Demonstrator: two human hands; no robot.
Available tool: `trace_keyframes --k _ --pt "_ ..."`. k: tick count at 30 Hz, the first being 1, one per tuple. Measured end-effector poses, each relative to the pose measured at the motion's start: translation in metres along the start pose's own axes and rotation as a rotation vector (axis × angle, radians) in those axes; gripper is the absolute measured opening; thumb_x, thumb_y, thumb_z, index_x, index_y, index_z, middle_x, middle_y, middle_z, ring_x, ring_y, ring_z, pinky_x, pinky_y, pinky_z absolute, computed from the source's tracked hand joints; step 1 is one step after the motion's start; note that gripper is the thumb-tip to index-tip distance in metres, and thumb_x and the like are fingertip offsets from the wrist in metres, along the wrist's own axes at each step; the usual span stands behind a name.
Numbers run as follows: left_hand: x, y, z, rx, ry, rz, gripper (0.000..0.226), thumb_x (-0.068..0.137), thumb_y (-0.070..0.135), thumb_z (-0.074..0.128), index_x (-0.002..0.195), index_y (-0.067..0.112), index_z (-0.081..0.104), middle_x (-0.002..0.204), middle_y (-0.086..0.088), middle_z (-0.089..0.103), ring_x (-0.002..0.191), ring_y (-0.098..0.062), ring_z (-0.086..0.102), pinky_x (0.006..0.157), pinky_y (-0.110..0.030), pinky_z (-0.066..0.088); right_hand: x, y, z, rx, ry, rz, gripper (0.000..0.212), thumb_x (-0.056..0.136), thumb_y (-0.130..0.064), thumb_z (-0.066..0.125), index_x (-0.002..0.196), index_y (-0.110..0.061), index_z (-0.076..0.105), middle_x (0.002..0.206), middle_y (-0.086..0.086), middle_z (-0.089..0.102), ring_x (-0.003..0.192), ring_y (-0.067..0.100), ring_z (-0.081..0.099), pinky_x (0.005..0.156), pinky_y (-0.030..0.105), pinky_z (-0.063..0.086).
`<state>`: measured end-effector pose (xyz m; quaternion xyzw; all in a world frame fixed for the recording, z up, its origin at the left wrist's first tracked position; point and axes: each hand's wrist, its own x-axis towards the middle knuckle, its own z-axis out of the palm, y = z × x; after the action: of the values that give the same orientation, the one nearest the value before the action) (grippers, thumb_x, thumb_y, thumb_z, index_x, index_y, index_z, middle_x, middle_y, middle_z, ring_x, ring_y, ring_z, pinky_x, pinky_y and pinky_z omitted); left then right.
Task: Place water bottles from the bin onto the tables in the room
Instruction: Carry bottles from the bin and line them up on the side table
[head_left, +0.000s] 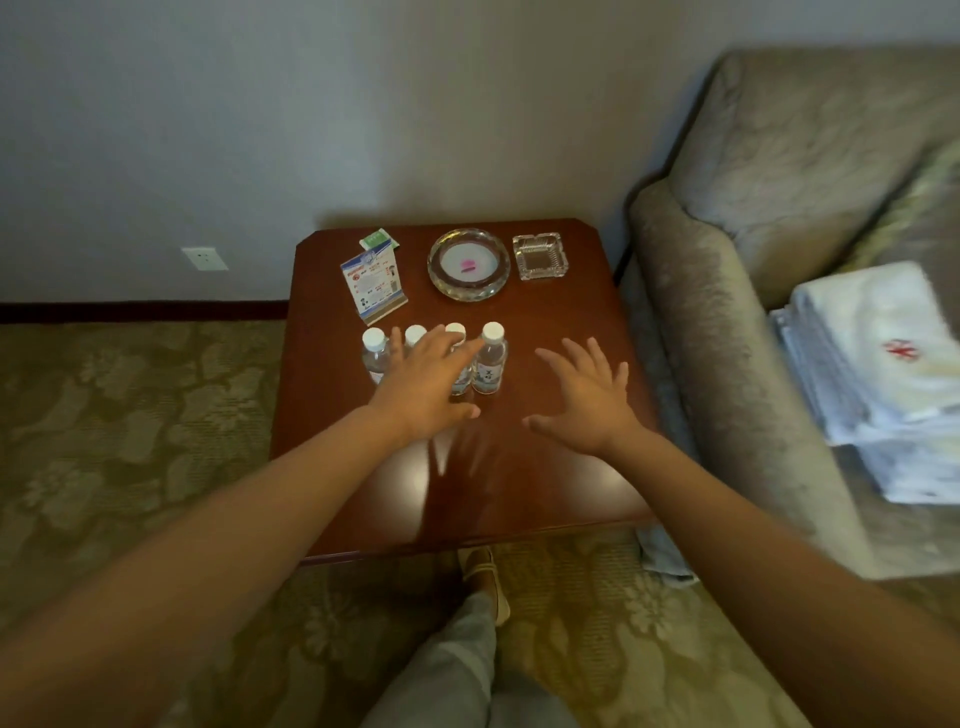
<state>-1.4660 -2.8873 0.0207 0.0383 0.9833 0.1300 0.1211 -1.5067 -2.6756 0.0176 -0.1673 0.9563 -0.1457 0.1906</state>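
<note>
Several small clear water bottles with white caps stand upright in a row on the dark wooden table (571, 483). The leftmost bottle (375, 353) and the rightmost bottle (491, 364) show plainly. My left hand (426, 384) hovers over the middle bottles with fingers spread, partly hiding them; whether it touches them I cannot tell. My right hand (587, 400) is spread open above the tabletop, to the right of the row and apart from it, holding nothing. No bin is in view.
Behind the bottles stand a printed card stand (371, 283), a round glass dish (467, 265) and a square glass ashtray (540, 255). An upholstered sofa (727, 322) with folded white towels (878, 364) flanks the table's right side. Patterned carpet lies all around.
</note>
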Motion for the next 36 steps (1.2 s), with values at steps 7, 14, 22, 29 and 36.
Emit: trace_keyframes --k 7,14,22,29,36 --pt "-0.029 0.064 -0.024 0.047 -0.027 0.092 0.099 0.086 0.059 0.062 0.156 0.034 -0.004 0.166 -0.003 -0.005 0.152 -0.026 -0.011 0.119 -0.057 -0.007 -0.088 0.013 -0.041 -0.008 0.122 0.168 0.1 0.08 -0.06 0.07 0.158 -0.038 0.01 0.168 0.002 -0.006 0.152 0.029 -0.019 0.114 0.065 -0.013" --pt "-0.044 0.147 -0.055 0.15 -0.006 0.255 0.1 0.087 0.063 0.056 0.156 0.033 -0.009 0.165 -0.001 -0.015 0.151 -0.026 -0.015 0.12 -0.059 -0.003 -0.177 0.057 -0.078 0.094 0.225 0.346 0.107 0.079 -0.061 0.071 0.158 -0.039 0.003 0.167 0.003 -0.012 0.151 0.031 -0.022 0.115 0.067 -0.013" --pt "-0.049 0.266 -0.049 0.268 -0.114 0.58 0.096 0.089 0.067 0.049 0.155 0.034 -0.013 0.164 0.0 -0.017 0.15 -0.027 -0.018 0.117 -0.063 -0.004 -0.283 0.121 -0.082 0.165 0.389 0.59 0.107 0.08 -0.061 0.069 0.158 -0.036 0.0 0.167 0.002 -0.015 0.15 0.03 -0.026 0.113 0.067 -0.017" --pt "-0.057 0.377 -0.017 0.383 -0.206 0.81 0.095 0.088 0.073 0.043 0.154 0.036 -0.014 0.163 -0.001 -0.022 0.15 -0.029 -0.019 0.115 -0.068 -0.004 -0.375 0.173 -0.061 0.212 0.436 0.9 0.108 0.08 -0.062 0.068 0.158 -0.036 -0.002 0.166 0.004 -0.016 0.149 0.035 -0.026 0.112 0.067 -0.018" --pt "-0.064 0.491 0.023 0.461 -0.266 1.06 0.098 0.086 0.074 0.045 0.153 0.038 -0.017 0.162 0.0 -0.024 0.149 -0.029 -0.022 0.115 -0.066 -0.006 -0.457 0.22 -0.053 0.27 0.496 1.192 0.111 0.078 -0.064 0.068 0.158 -0.035 -0.002 0.166 0.004 -0.016 0.148 0.036 -0.027 0.113 0.068 -0.017"
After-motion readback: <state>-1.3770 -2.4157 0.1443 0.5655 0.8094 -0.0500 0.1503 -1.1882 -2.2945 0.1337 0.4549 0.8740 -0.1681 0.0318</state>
